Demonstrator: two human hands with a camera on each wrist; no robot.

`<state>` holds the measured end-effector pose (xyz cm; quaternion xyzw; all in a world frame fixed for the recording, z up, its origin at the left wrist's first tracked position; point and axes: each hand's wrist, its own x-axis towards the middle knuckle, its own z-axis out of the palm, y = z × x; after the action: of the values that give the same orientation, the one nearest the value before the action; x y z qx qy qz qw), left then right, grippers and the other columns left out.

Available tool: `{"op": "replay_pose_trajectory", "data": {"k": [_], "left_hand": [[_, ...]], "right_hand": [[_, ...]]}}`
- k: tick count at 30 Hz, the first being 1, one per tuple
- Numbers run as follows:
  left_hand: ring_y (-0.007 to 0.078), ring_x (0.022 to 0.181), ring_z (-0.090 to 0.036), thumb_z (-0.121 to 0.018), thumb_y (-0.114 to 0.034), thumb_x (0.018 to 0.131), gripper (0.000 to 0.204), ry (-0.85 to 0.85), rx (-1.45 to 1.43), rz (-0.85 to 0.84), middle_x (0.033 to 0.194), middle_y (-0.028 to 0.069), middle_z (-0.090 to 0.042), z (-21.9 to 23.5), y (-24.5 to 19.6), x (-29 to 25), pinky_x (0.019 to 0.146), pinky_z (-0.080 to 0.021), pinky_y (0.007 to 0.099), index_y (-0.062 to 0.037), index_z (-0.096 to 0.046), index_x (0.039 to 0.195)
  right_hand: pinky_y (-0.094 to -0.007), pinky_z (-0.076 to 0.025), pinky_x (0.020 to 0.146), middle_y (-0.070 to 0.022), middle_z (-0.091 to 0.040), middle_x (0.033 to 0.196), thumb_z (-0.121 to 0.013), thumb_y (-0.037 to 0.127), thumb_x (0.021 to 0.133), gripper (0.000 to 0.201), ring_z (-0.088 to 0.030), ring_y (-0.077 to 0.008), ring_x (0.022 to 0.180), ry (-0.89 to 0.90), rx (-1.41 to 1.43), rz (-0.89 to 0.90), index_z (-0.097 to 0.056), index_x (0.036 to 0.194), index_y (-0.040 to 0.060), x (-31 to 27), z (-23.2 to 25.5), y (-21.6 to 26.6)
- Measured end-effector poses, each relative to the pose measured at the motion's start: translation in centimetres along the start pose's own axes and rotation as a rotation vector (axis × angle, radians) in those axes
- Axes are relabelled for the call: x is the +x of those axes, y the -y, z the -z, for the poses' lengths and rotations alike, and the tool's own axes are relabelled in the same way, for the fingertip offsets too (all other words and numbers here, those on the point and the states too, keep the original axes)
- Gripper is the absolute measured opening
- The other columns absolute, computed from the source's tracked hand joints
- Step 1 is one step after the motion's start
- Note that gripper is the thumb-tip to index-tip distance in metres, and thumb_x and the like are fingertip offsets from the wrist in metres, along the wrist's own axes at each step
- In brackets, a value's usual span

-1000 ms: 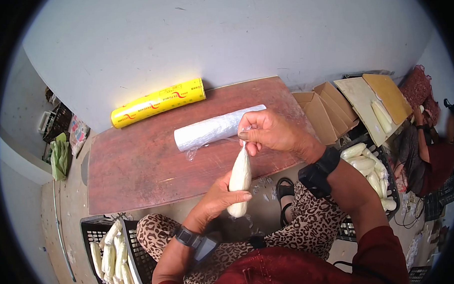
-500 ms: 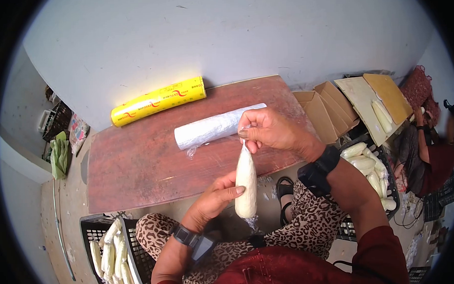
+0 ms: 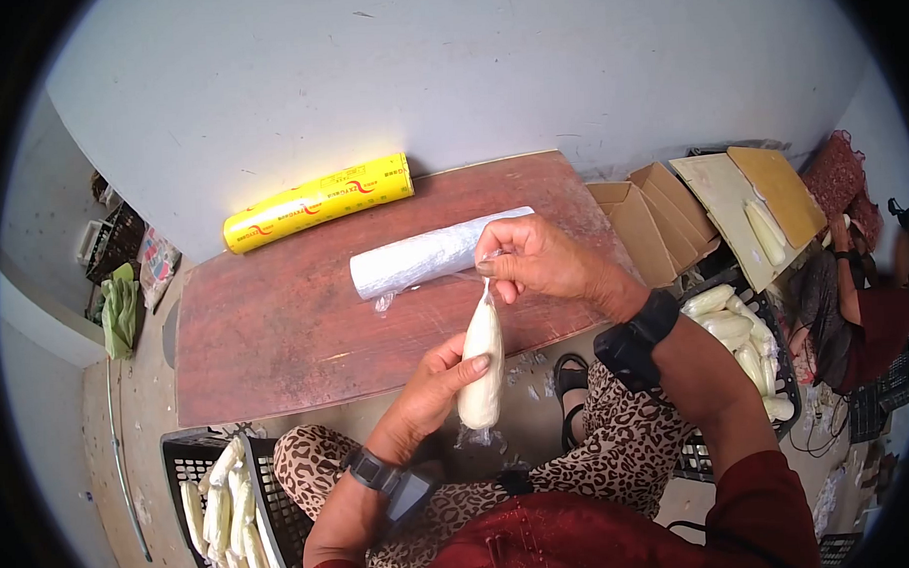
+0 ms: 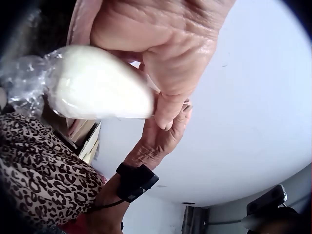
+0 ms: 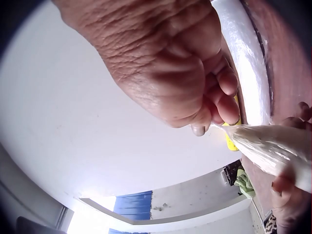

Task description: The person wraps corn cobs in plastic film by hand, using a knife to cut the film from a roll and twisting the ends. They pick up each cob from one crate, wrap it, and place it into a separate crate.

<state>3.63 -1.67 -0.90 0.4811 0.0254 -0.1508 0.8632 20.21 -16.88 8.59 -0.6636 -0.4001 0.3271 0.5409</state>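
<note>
A pale ear of corn (image 3: 480, 368), wrapped in clear plastic film, hangs nearly upright just beyond the table's front edge. My left hand (image 3: 440, 385) grips it round the middle, thumb across its front. At its pointed upper end, my right hand (image 3: 534, 261) pinches the gathered film between thumb and fingers, as the right wrist view of the corn (image 5: 273, 146) also shows. Crumpled loose film (image 4: 27, 80) sticks out from the blunt lower end in the left wrist view. Behind the right hand lies a roll of clear film (image 3: 419, 260) on the table.
A yellow printed roll (image 3: 317, 204) lies at the back of the brown table (image 3: 276, 340). Black crates hold pale ears (image 3: 217, 518) at lower left and wrapped ears (image 3: 731, 329) at right. A cardboard box (image 3: 653, 227) stands beside the table; another person (image 3: 871, 320) sits at far right.
The ear of corn has turned and shifted slightly in the left hand, whose thumb sits higher on it. Loose film shows at its lower end. The right hand keeps its pinch on the tip.
</note>
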Motion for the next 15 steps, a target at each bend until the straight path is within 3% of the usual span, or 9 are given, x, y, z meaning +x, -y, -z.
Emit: {"op": "replay_pose_trajectory", "data": {"k": [6, 12, 15], "left_hand": [[0.0220, 0.101, -0.062, -0.062, -0.040, 0.091, 0.055, 0.013, -0.090, -0.092, 0.110, 0.0114, -0.062, -1.1, -0.6, 0.0, 0.088, -0.052, 0.0355, -0.0043, -0.045, 0.129], [0.0174, 0.101, -0.061, -0.066, -0.035, 0.090, 0.056, 0.160, -0.169, -0.056, 0.110, 0.0087, -0.061, -0.9, -0.6, -0.1, 0.089, -0.050, 0.0319, -0.0066, -0.044, 0.133], [0.0217, 0.093, -0.063, -0.072, -0.039, 0.085, 0.063, 0.074, -0.083, -0.053, 0.102, 0.0106, -0.062, -0.5, 0.1, 0.0, 0.083, -0.054, 0.0362, -0.0032, -0.045, 0.129]], "right_hand": [[-0.0192, -0.044, 0.053, -0.0002, -0.059, 0.073, -0.057, 0.012, 0.095, 0.009, -0.056, -0.0042, 0.060, -0.021, -0.020, 0.007, -0.058, 0.091, 0.0035, 0.1, 0.3, -0.5], [-0.0196, -0.044, 0.054, 0.0003, -0.059, 0.074, -0.057, 0.012, 0.095, 0.010, -0.056, -0.0042, 0.060, -0.001, 0.011, -0.019, -0.057, 0.090, 0.0037, 0.0, -0.3, 0.1], [-0.0201, -0.044, 0.053, 0.0006, -0.058, 0.075, -0.058, 0.012, 0.094, 0.009, -0.056, -0.0044, 0.060, 0.011, -0.007, -0.015, -0.057, 0.090, 0.0036, 0.1, -0.3, 0.1]]}}
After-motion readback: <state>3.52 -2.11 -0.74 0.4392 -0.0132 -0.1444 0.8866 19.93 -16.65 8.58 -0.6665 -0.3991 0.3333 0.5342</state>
